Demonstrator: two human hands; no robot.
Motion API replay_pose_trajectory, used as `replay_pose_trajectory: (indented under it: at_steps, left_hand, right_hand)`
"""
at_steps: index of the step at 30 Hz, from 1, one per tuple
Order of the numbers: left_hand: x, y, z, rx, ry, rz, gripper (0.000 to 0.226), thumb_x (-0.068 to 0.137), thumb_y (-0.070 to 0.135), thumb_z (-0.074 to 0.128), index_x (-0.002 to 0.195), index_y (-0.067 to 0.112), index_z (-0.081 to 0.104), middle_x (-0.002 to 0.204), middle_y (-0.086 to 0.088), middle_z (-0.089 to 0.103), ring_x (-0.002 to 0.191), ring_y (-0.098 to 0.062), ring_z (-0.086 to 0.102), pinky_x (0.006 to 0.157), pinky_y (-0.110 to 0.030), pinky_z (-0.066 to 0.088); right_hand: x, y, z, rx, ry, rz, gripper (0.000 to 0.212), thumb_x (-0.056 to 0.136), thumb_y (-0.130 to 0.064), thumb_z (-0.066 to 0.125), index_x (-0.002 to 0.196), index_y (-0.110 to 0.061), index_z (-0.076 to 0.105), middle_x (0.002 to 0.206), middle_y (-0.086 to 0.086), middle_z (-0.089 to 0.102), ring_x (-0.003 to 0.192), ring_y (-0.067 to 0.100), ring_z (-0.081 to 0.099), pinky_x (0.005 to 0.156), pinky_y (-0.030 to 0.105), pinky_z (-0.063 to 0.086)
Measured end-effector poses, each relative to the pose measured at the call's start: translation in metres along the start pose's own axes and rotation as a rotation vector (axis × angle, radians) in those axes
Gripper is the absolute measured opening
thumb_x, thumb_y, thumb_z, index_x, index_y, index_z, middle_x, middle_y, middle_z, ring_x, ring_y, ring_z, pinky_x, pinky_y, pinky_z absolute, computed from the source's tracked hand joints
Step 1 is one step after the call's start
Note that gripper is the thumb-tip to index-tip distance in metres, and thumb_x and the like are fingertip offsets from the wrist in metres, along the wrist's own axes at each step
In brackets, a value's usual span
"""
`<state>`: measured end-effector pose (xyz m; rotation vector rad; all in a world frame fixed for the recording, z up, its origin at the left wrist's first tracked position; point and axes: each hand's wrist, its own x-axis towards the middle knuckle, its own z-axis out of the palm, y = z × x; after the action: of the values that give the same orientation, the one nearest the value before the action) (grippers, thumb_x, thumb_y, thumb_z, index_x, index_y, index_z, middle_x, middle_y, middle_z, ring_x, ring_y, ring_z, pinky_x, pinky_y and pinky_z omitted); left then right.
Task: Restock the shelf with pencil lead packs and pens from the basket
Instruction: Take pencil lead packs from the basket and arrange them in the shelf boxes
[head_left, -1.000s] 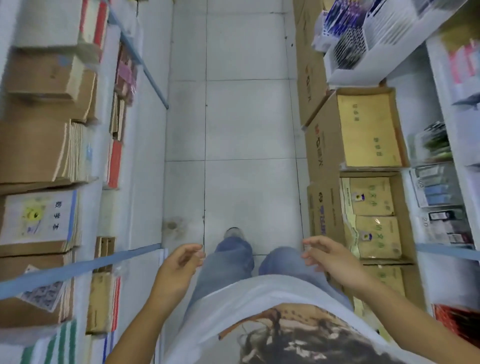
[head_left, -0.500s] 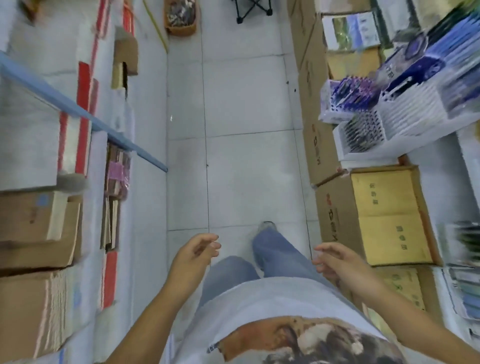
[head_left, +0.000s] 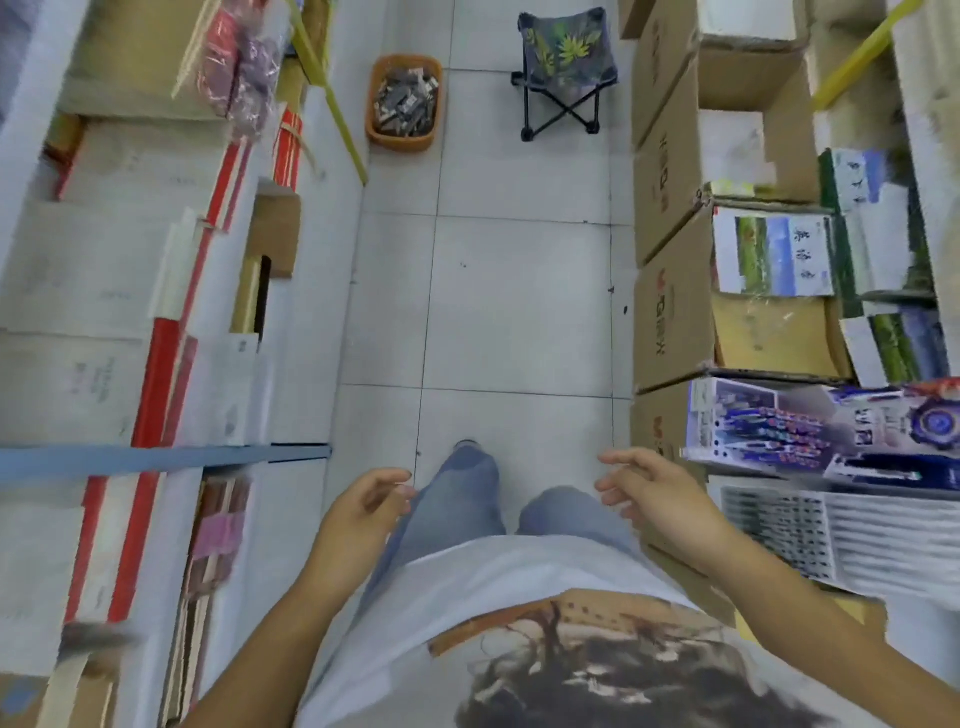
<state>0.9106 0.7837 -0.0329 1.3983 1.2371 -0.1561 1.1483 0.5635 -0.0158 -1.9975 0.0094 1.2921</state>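
basket (head_left: 400, 141) nearer, well beyond left hand (head_left: 363, 512)

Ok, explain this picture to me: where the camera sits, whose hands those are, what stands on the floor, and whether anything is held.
No machine here: a person wears one wide-angle camera on the head, looking down along their own body into a shop aisle. The left hand and right hand hang in front, fingers loosely curled, holding nothing. Ahead on the tiled floor stand an orange basket of small dark items and a folding stool. Cardboard boxes line the right side, with a pen display near the right hand.
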Motion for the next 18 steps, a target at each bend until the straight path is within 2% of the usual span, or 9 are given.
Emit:
replay_pose_trajectory:
  at_steps: [4,7,10,12,15,18]
  left_hand:
    - [0.078,0.113,-0.004,0.027,-0.063,0.032,0.017,0.102,0.016,0.055,0.103,0.029,0.067,0.102,0.006,0.074,0.093,-0.011,0.071,0.084,-0.025,0.053]
    - [0.143,0.195,0.004,0.052,-0.100,0.062,0.014,0.101,0.018,0.057,0.107,0.027,0.067,0.103,0.006,0.074,0.091,-0.004,0.070,0.081,-0.018,0.052]
    - [0.211,0.265,0.024,0.062,-0.089,0.091,0.014,0.101,0.018,0.057,0.107,0.026,0.067,0.104,0.005,0.073,0.094,-0.009,0.070,0.086,-0.024,0.053]
    - [0.246,0.304,0.038,0.046,-0.062,0.086,0.014,0.101,0.020,0.057,0.105,0.029,0.067,0.104,0.006,0.074,0.094,-0.010,0.070,0.087,-0.028,0.053]
    - [0.288,0.361,0.052,0.005,-0.030,0.041,0.018,0.101,0.020,0.055,0.104,0.033,0.067,0.102,0.009,0.074,0.089,-0.005,0.071,0.080,-0.021,0.053]
    - [0.329,0.415,0.052,-0.041,0.025,0.002,0.016,0.099,0.019,0.058,0.100,0.032,0.067,0.098,0.007,0.075,0.091,-0.010,0.071,0.077,-0.022,0.051]
  right_hand:
    - [0.047,-0.077,-0.037,0.055,0.032,0.042,0.020,0.097,-0.010,0.050,0.107,-0.021,0.064,0.093,0.005,0.072,0.082,0.019,0.068,0.073,0.029,0.052]
    - [0.091,-0.124,-0.070,0.112,0.083,0.101,0.019,0.097,-0.007,0.052,0.109,-0.016,0.064,0.095,0.012,0.072,0.086,0.027,0.067,0.082,0.041,0.052]
    - [0.153,-0.171,-0.108,0.126,0.116,0.139,0.017,0.096,-0.009,0.054,0.107,-0.016,0.065,0.097,0.014,0.072,0.092,0.035,0.067,0.092,0.049,0.051]
    - [0.194,-0.209,-0.137,0.083,0.100,0.131,0.017,0.096,-0.010,0.054,0.108,-0.016,0.065,0.095,0.012,0.072,0.092,0.034,0.068,0.087,0.045,0.053]
    - [0.254,-0.284,-0.182,0.018,0.056,0.115,0.019,0.096,-0.010,0.051,0.109,-0.017,0.064,0.094,0.010,0.072,0.084,0.025,0.068,0.077,0.035,0.054]
    - [0.313,-0.370,-0.217,-0.023,0.005,0.074,0.019,0.096,-0.009,0.053,0.109,-0.018,0.064,0.096,0.010,0.071,0.081,0.022,0.066,0.082,0.036,0.053]
